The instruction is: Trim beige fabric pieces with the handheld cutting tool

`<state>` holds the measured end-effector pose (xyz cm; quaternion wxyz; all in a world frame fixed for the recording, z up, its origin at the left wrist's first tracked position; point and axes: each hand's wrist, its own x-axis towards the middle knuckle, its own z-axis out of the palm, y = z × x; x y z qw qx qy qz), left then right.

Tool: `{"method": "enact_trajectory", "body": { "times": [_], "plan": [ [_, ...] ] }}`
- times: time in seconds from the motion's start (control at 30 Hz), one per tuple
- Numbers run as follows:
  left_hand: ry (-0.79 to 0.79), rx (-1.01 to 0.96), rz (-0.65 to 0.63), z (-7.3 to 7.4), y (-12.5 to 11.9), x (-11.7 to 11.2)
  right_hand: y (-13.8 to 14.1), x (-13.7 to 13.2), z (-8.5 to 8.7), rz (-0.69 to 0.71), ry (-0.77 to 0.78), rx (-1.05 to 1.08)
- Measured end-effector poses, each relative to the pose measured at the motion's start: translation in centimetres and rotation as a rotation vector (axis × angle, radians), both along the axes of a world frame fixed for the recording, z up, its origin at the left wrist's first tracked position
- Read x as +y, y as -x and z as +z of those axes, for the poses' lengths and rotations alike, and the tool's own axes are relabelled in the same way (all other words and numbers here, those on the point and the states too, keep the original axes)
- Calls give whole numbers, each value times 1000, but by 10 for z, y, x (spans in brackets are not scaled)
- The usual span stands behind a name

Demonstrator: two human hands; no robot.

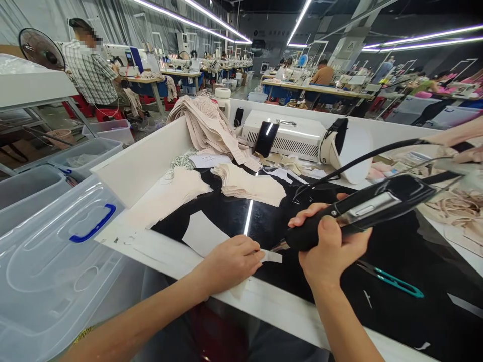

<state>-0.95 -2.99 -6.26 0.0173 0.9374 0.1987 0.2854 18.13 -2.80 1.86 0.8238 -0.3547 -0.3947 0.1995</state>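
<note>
My right hand (334,246) is wrapped round a black corded hand tool (362,208) with a silver lever and a thin metal tip pointing left. The tip is at a narrow white strip (272,256), whose other end my left hand (236,259) pinches near the table's front edge. A white pattern-like piece (204,234) lies just behind my left hand. Farther back is a stack of cream fabric pieces (251,185), with more cream pieces (181,193) to its left. Teal thread snips (400,282) lie on the black surface (381,261) right of my right hand.
At the back of the table stand a white vented box (285,131), a phone (266,138) leaning on it and a heap of cream fabric strips (211,123). Clear plastic bins (56,271) are on the left. A co-worker (90,73) sits beyond.
</note>
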Motion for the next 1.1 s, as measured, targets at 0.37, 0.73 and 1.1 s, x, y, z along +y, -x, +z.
{"method": "enact_trajectory", "body": {
  "times": [0.37,0.73,1.1],
  "plan": [
    [0,-10,4,0,-2,-1,-1,-1,-1,-16,12,-38],
    [12,-37,-17,5,1,-2,-9,-3,-3,-66,8,-36],
    [-2,-36,-14,8,2,-1,1,-17,2,11,2,-2]
  ]
}}
